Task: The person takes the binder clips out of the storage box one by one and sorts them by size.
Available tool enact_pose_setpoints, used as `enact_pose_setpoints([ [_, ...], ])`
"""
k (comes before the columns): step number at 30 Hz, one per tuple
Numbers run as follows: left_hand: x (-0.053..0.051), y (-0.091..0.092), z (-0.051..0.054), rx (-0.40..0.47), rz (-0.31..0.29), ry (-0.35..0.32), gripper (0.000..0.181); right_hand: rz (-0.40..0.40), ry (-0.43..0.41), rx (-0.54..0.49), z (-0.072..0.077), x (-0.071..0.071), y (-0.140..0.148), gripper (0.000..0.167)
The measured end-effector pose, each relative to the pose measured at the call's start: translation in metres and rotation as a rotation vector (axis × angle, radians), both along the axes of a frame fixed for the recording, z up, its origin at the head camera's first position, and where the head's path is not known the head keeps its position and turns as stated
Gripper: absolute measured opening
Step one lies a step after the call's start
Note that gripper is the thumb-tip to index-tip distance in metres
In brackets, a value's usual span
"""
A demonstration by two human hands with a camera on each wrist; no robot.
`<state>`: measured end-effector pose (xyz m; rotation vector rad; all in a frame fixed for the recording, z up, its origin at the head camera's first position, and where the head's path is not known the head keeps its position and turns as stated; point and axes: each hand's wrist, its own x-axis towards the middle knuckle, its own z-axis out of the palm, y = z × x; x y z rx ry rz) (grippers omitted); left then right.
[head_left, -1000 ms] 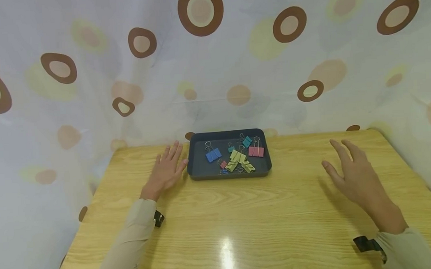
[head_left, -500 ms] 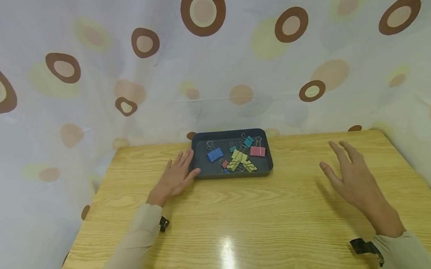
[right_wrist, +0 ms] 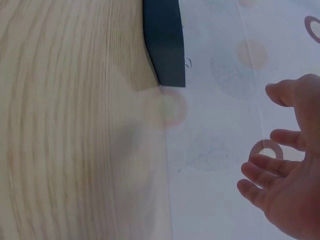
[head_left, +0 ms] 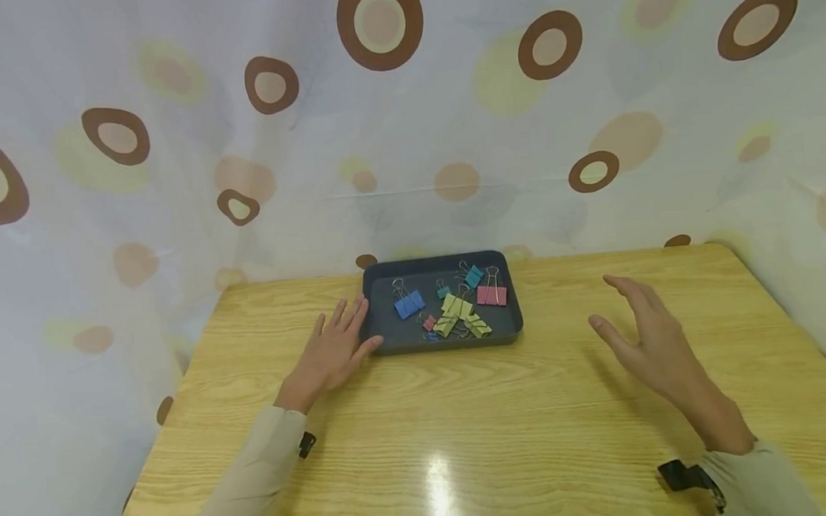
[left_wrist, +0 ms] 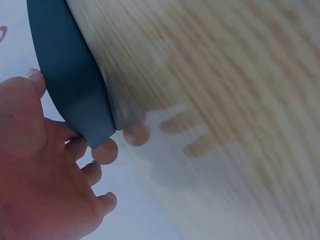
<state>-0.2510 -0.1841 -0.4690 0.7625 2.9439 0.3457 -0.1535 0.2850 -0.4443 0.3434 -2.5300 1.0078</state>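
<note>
A dark grey tray lies at the back of the wooden table in the head view. In it are a blue binder clip, a pink binder clip, a teal binder clip, several yellow-green binder clips and some smaller ones. My left hand touches the tray's left end, its fingers extended; the left wrist view shows the fingertips against the tray's outer wall. Well to the right of the tray, my right hand hovers above the table, fingers spread and holding nothing.
The wooden table reaches back to a white curtain with brown and yellow spots, which stands close behind the tray. Black straps are on both wrists.
My left hand has moved right, from beside the tray to touching its left end. The tray sits slightly nearer to me. My right hand has drifted a little to the left.
</note>
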Motion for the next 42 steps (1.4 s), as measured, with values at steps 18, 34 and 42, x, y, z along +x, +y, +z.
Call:
enact_pose_setpoints([
  [18,0.031,-0.009,0.008,-0.074,-0.007,0.055,0.077,0.073,-0.033,-0.145,-0.009,-0.023,-0.047,0.063],
  [34,0.058,-0.011,0.008,-0.097,-0.018,0.051,0.077,0.156,-0.051,-0.108,-0.03,-0.047,-0.079,0.06],
  [42,0.07,-0.013,0.007,-0.104,-0.009,0.04,0.078,0.139,-0.089,0.037,-0.031,-0.051,-0.088,0.056],
])
